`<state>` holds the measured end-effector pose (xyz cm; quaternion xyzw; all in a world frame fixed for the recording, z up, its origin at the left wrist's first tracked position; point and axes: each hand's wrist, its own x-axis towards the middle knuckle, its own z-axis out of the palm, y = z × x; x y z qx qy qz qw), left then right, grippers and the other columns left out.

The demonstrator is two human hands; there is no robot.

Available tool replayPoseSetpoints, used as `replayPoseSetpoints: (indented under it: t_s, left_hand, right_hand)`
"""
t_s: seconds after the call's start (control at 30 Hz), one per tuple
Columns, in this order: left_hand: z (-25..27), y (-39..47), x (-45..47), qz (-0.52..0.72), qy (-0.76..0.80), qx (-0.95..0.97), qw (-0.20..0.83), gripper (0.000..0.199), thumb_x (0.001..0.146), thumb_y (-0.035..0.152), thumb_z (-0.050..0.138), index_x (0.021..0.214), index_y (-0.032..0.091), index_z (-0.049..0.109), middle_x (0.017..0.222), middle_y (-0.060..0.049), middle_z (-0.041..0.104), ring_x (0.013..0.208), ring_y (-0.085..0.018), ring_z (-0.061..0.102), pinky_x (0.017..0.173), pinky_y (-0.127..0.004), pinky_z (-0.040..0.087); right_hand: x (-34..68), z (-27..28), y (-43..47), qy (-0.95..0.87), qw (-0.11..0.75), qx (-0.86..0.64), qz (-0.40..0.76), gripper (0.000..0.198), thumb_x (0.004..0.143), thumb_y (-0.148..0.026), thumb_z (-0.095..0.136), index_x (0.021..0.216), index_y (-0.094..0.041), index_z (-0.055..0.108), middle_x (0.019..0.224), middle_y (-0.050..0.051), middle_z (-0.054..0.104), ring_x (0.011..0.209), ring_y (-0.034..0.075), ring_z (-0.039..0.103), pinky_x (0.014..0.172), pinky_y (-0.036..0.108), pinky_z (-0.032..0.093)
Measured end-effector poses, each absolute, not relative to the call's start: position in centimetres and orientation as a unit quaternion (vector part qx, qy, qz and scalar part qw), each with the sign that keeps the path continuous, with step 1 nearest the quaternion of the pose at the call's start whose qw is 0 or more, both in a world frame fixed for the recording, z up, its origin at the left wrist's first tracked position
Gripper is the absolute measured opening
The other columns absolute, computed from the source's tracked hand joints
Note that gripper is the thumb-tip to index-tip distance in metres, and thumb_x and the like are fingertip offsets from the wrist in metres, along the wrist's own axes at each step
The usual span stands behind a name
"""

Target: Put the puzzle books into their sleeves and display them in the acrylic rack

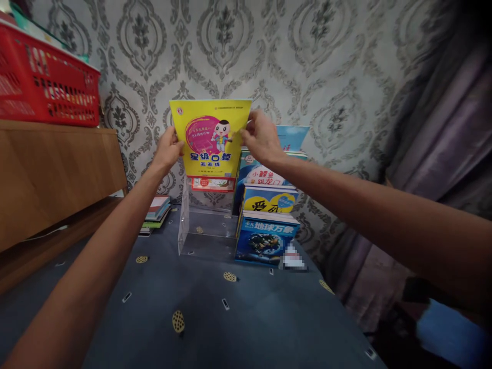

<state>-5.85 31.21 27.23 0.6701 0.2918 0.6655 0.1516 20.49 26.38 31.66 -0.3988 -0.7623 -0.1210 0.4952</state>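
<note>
Between my two hands a yellow workbook [203, 128] is held upright, its cover facing me. My left hand [169, 148] grips its left edge, and my right hand [263, 136] pinches the right edge near the top corner. Below it shows a strip of a red-and-white book [213, 184]. The workbook is over the back of a clear acrylic book rack [209, 243], whose left front tiers show bare plastic. On the right side of the rack, several books stand in steps, with a blue book with a globe [265, 246] in front.
A low stack of books [157, 215] lies left of the rack on the dark patterned tablecloth [200, 312]. At the left, a red plastic basket [65, 87] sits on a wooden cabinet [61, 174]. Patterned wallpaper is behind the rack; a purple-grey curtain [442, 154] hangs at the right.
</note>
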Motion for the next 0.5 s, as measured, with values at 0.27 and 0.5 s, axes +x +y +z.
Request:
replayPoseSetpoints:
  t_s: [0.27, 0.5]
  left_hand:
    - [28.5, 32.7, -5.1, 0.662, 0.322, 0.642, 0.213, 0.029, 0.068, 0.004, 0.059, 0.093, 0.019, 0.06, 0.09, -0.006, 0.071, 0.095, -0.028, 0.072, 0.084, -0.044, 0.061]
    - [28.9, 33.6, -4.5, 0.656, 0.352, 0.628, 0.228, 0.025, 0.065, 0.002, 0.058, 0.084, 0.018, 0.062, 0.078, -0.005, 0.069, 0.084, -0.026, 0.071, 0.077, -0.039, 0.06]
  right_hand:
    - [19.3, 34.1, 26.5, -0.728, 0.47, -0.469, -0.173, 0.04, 0.09, -0.016, 0.051, 0.128, -0.026, 0.045, 0.114, 0.01, 0.071, 0.112, 0.031, 0.066, 0.098, 0.049, 0.053]
    - [19.8, 35.4, 29.0, -0.731, 0.426, -0.491, -0.207, 0.036, 0.098, -0.035, 0.046, 0.133, -0.03, 0.052, 0.127, 0.014, 0.068, 0.125, 0.038, 0.058, 0.104, 0.057, 0.048]
